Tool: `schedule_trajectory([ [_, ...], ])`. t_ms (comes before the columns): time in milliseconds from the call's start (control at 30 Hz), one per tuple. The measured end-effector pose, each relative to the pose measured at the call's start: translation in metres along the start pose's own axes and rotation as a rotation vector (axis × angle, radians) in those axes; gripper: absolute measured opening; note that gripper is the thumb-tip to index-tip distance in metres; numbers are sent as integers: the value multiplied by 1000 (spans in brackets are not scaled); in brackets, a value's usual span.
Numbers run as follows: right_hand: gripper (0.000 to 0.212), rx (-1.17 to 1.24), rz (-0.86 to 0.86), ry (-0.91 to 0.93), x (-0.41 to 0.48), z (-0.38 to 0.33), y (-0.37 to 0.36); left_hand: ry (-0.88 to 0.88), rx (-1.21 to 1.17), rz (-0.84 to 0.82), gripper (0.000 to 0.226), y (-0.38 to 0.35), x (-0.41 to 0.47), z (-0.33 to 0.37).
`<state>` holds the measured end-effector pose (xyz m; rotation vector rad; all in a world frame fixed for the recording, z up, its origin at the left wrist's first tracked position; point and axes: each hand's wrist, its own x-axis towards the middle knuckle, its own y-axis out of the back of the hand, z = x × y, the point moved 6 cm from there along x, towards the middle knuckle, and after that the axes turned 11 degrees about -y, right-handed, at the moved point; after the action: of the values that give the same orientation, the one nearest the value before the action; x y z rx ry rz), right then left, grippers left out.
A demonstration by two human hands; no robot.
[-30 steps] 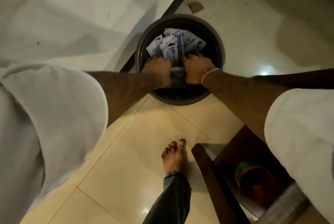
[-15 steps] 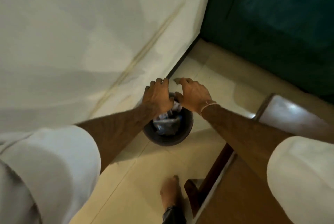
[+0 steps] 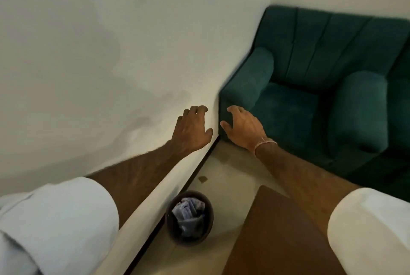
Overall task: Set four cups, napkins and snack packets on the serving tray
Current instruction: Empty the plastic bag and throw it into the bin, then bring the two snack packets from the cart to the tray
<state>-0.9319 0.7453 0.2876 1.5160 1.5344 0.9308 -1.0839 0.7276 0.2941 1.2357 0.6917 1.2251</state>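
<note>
A dark round bin (image 3: pixel 169 226) stands on the floor by the wall, with several white and blue packets (image 3: pixel 188 209) inside it. My left hand (image 3: pixel 192 129) is held out in front of the white wall, well above the bin, fingers spread and holding nothing. My right hand (image 3: pixel 243 127) is beside it, in front of the green armchair, also spread and holding nothing; a thin thread band circles its wrist. No tray, cups or napkins are in view.
A white wall (image 3: pixel 111 63) with a dark skirting runs along the left. A green armchair (image 3: pixel 310 88) fills the corner at the right. A brown wooden table top (image 3: pixel 277 234) lies at the lower right, next to the bin. Pale floor tiles (image 3: pixel 226 177) lie between them.
Both hands came up out of the bin holding nothing. The view has lifted from the bin towards the wall and armchair, so the bin now sits low in the frame.
</note>
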Motion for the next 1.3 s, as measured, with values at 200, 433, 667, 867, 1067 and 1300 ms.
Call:
schedule_trajectory([
  [200,57,36,146,49,-46,12,175,-81,13,114,59,120,22,115],
  [433,54,17,316,78,-128,67,349,-207,61,208,60,215,23,276],
  [667,54,22,388,70,-201,152,462,-230,30,251,62,243,9,419],
  [867,52,33,441,25,-243,226,515,-274,32,216,65,229,9,508],
  [1067,57,44,508,-74,-274,298,545,-399,17,207,74,207,26,577],
  [1300,67,-13,540,-278,-324,405,550,-582,-19,104,83,142,33,676],
])
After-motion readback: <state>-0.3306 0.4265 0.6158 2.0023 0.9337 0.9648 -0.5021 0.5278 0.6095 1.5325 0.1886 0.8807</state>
